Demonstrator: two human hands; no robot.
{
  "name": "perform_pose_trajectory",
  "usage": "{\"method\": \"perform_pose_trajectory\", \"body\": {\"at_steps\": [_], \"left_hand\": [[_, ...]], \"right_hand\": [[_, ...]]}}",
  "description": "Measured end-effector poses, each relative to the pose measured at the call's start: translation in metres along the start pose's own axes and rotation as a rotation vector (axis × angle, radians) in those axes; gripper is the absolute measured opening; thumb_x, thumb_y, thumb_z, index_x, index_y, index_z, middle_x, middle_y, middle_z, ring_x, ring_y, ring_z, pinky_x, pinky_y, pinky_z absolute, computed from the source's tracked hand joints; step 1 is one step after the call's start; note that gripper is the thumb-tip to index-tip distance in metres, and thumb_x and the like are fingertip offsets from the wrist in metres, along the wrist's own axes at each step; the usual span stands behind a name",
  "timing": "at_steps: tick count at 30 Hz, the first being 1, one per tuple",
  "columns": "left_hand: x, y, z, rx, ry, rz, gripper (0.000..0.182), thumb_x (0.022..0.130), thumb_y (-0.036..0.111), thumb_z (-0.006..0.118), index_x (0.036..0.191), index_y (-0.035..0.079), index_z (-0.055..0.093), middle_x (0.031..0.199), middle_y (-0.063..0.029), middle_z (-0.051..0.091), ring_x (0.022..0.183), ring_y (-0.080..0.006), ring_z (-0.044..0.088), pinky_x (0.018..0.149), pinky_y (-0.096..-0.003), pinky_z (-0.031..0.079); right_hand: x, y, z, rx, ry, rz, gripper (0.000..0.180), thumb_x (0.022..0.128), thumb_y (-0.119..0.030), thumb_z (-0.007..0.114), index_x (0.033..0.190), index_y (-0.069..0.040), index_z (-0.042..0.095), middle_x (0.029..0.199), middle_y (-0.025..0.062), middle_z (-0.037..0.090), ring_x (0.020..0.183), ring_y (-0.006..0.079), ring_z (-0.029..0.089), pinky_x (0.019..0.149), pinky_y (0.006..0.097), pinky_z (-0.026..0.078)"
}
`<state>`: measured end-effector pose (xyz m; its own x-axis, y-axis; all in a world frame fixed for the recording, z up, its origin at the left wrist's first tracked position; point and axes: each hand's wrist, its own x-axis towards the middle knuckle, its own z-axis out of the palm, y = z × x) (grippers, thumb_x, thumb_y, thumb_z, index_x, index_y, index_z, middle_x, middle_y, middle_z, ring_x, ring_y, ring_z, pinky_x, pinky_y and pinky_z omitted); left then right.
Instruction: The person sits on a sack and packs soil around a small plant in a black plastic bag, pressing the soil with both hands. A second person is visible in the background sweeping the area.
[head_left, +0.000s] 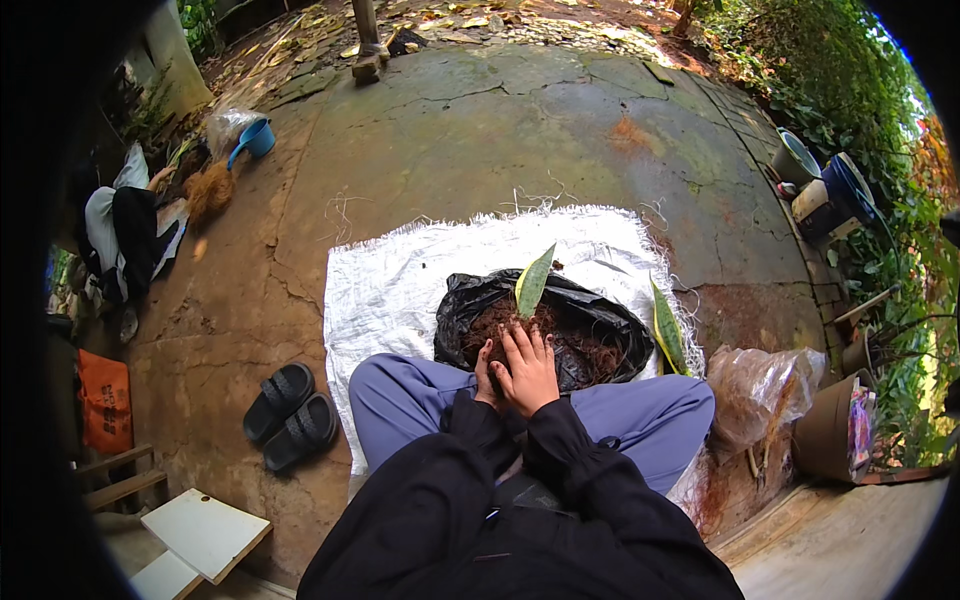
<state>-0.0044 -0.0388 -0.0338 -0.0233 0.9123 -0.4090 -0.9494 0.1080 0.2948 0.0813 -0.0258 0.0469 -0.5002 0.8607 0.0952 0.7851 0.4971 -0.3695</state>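
Note:
Before me a black plastic bag (615, 315) lies spread on a white woven sack (382, 292). Brown fibrous matter, like coconut coir (486, 327), fills part of it. A variegated snake plant leaf (533, 283) stands upright in a mound of this matter. My right hand (528, 366), fingers spread and soiled, rests against the near side of the mound, just below the leaf. My left hand (486, 375) is beside it, partly hidden, and whether it grips anything cannot be seen. Another snake plant leaf (667, 330) is to the right of the bag.
Black sandals (289, 416) lie at left. A clear plastic bag (757, 382) and brown pot (832, 431) stand at right, buckets (832, 199) farther up. At upper left, a seated person (124, 232) is near a blue dipper (255, 139) and coir fibre (208, 191).

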Motion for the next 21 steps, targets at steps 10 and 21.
{"method": "perform_pose_trajectory", "body": {"at_steps": [10, 21], "left_hand": [[-0.012, 0.004, 0.021, 0.034, -0.037, -0.074, 0.050, 0.089, 0.036, 0.050, 0.127, 0.004, 0.047, 0.122, -0.0097, 0.055, 0.110, -0.0220, 0.055, 0.095, -0.0344, 0.043], [-0.010, -0.014, 0.087, 1.522, 0.094, 0.447, 0.055, 0.093, 0.040, 0.043, 0.130, 0.000, 0.043, 0.121, -0.0201, 0.055, 0.113, -0.0339, 0.051, 0.097, -0.0380, 0.036]], "right_hand": [[-0.001, 0.051, 0.022, 1.520, 0.281, 0.321, 0.055, 0.097, -0.037, 0.035, 0.142, -0.005, 0.025, 0.145, 0.0115, 0.028, 0.134, 0.0240, 0.027, 0.109, 0.0359, 0.022], [-0.009, 0.072, 0.007, 2.317, 0.223, 0.716, 0.049, 0.094, -0.045, 0.040, 0.127, -0.009, 0.048, 0.123, 0.0086, 0.055, 0.111, 0.0226, 0.054, 0.095, 0.0370, 0.043]]}}
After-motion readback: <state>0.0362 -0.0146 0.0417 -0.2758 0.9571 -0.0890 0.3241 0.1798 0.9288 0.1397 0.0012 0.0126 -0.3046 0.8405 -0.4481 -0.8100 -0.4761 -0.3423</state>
